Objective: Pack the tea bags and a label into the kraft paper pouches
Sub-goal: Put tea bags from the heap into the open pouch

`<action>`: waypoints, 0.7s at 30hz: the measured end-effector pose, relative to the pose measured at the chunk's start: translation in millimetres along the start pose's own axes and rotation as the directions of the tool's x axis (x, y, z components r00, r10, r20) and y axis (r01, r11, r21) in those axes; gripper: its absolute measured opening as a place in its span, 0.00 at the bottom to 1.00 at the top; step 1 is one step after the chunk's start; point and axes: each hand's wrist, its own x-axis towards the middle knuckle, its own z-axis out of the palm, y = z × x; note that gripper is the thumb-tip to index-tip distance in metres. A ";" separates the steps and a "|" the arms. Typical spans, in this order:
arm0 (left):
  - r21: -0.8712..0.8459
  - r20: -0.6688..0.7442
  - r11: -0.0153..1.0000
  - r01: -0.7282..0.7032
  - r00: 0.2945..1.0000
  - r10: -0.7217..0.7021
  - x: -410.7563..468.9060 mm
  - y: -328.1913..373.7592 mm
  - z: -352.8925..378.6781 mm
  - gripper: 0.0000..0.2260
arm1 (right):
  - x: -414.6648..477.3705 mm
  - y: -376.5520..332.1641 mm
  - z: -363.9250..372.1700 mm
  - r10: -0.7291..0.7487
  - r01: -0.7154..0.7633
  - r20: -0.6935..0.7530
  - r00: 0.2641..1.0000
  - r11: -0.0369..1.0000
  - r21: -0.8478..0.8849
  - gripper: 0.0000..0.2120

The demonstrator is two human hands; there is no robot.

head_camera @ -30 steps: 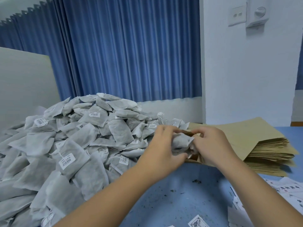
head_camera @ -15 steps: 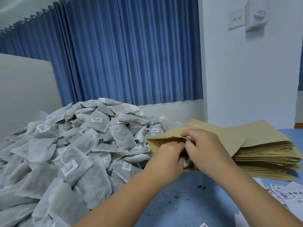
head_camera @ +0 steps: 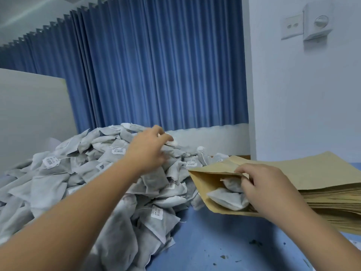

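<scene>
Blue tabletop (head_camera: 214,241), flecked with dark crumbs, fills the lower middle. At centre right the right hand (head_camera: 261,184) pinches the upper lip of a kraft pouch (head_camera: 201,178), holding its mouth agape; two tea bags (head_camera: 224,198) lie inside. The pouch lies atop the stack of pouches (head_camera: 332,196) at right. Further back, the left hand (head_camera: 148,149) reaches over the heap of tea bags (head_camera: 78,173), fingers curled at its top; whether it grips one I cannot tell. Behind hangs a blue curtain (head_camera: 156,75).

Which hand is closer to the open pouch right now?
Right. The right hand grips the pouch by the upper edge of its mouth. The left hand is off to the left over the tea bag pile, clear of the pouch.
</scene>
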 end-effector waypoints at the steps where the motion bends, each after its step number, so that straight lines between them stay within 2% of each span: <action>1: 0.013 0.078 0.999 0.043 0.996 -0.044 10.7 -10.2 0.3 0.26 | 1.9 1.3 -0.1 0.004 -0.004 -0.005 1.000 1.000 0.011 0.15; 3: 0.011 0.201 0.994 0.113 0.973 -0.113 29.4 -26.4 2.8 0.33 | 3.5 5.6 1.7 0.014 -0.013 -0.043 0.999 0.999 0.040 0.14; 7: 0.165 0.319 0.981 0.101 0.936 -0.150 54.7 -45.0 15.8 0.38 | 2.6 12.2 11.3 -0.005 0.005 -0.005 1.000 1.000 0.008 0.15; 11: 0.164 0.490 0.946 0.280 0.809 -0.324 71.7 -55.6 31.0 0.44 | 1.0 15.0 16.5 -0.018 0.018 0.045 0.999 1.000 0.011 0.14; 13: 0.157 0.497 0.935 0.319 0.793 -0.354 75.3 -59.0 36.5 0.48 | 2.4 16.6 17.9 -0.023 0.024 0.067 0.998 1.000 -0.005 0.14; 18: -0.012 0.477 0.927 0.375 0.817 -0.325 67.3 -62.5 48.1 0.50 | 3.5 17.8 20.0 -0.031 0.033 0.091 0.995 0.999 -0.013 0.14; 21: -0.013 0.438 0.919 0.394 0.829 -0.348 64.2 -68.3 55.1 0.37 | 4.4 18.0 19.6 -0.044 0.045 0.083 0.996 0.999 -0.017 0.14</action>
